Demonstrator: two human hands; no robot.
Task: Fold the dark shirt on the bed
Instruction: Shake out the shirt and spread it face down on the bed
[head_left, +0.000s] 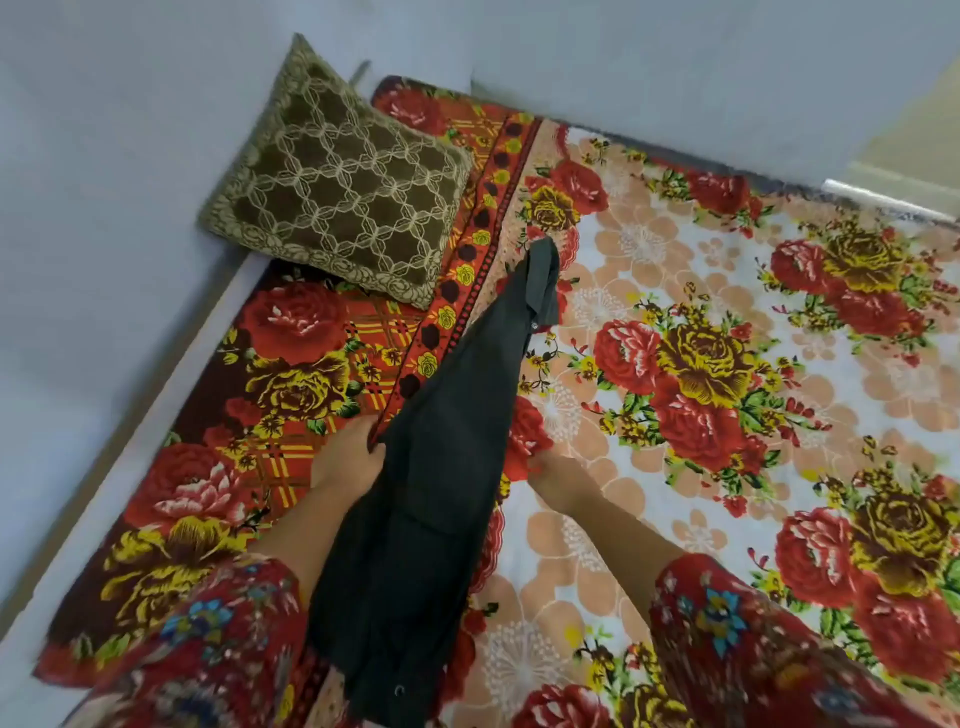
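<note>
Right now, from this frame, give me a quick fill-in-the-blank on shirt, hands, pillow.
1. The left hand grips the dark ___ by one edge.
2. The right hand meets the shirt's opposite, ___ edge.
3. The pillow lies at the bed's far ___ corner.
Missing words: shirt; right; left.

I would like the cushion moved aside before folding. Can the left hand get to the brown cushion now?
Probably yes, once freed. The left hand grips the edge of the dark shirt, so it must let go first. The cushion lies farther up on that side, with only bedsheet between.
</note>
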